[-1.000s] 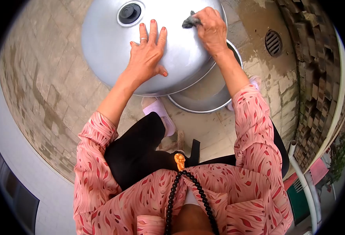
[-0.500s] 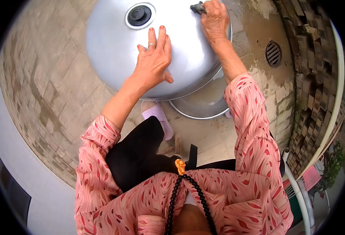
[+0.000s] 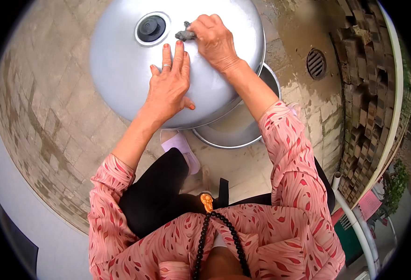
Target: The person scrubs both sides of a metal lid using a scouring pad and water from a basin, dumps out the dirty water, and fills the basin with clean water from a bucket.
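Pot lid (image 3: 121,74): 12 o'clock
Left hand (image 3: 169,89): spread on lid
Right hand (image 3: 216,45): pinching grey wad (image 3: 185,35) on lid
Metal basin (image 3: 231,139): lid's 5 o'clock, lid hides some
Floor drain (image 3: 316,64): 2 o'clock

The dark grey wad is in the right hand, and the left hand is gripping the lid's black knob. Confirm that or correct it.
Not quite: the head view shows the left hand spread on the lid, not gripping its black knob. The dark grey wad is indeed in the right hand.
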Demonstrator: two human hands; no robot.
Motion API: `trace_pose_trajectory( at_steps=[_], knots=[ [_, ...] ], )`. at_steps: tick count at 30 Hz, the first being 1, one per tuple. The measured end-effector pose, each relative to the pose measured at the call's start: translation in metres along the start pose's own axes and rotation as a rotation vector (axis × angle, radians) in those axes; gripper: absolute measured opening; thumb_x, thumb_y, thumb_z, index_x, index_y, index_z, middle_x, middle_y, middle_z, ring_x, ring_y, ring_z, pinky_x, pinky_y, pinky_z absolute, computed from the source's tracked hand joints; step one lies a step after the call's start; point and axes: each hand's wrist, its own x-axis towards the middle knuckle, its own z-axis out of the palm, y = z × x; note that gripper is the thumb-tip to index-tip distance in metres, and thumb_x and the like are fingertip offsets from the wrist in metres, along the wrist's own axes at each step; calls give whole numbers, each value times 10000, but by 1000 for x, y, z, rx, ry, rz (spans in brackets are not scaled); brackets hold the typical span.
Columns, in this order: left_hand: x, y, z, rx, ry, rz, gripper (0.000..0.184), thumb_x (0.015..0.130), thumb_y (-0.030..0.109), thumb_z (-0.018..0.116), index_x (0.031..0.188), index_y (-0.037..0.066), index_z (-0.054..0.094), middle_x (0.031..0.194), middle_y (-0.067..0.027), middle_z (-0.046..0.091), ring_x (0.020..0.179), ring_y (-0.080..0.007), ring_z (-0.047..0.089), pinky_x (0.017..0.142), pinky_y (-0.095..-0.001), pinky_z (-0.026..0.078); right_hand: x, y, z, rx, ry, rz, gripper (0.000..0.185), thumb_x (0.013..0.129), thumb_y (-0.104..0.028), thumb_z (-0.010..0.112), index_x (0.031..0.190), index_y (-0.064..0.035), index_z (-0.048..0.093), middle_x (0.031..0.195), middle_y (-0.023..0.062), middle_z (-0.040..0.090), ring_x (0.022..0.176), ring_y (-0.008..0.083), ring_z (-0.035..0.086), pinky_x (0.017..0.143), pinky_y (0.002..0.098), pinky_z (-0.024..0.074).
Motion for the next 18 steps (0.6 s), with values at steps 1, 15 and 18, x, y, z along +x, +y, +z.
trace_pose_trajectory(
  at_steps=[1,15,18],
  knots=[
    [0,-2,2,-5,29,16,1168,434,336,896,1373,-79,339,1523,-241,175,1380,-443,239,928,-574,474,-1,7,0,29,-2,-7,108,754,1,596,738,-99,633,766,44,597,796,235,587,633,363,538],
    [6,-19,34,124,105,82,1194,452,443,855,1404,-25,308,1528,-212,197,1382,-426,248,905,-571,484,-168,-92,-63,130,46,165,206,660,35,655,831,-78,635,909,13,648,807,235,571,702,328,486],
    [11,-21,37,141,60,98,1183,455,442,855,1381,-64,320,1512,-244,204,1366,-456,257,880,-593,487,-146,-41,-68,-5,243,364,263,644,44,685,877,-72,650,931,37,664,832,251,591,734,348,481]
  ],
)
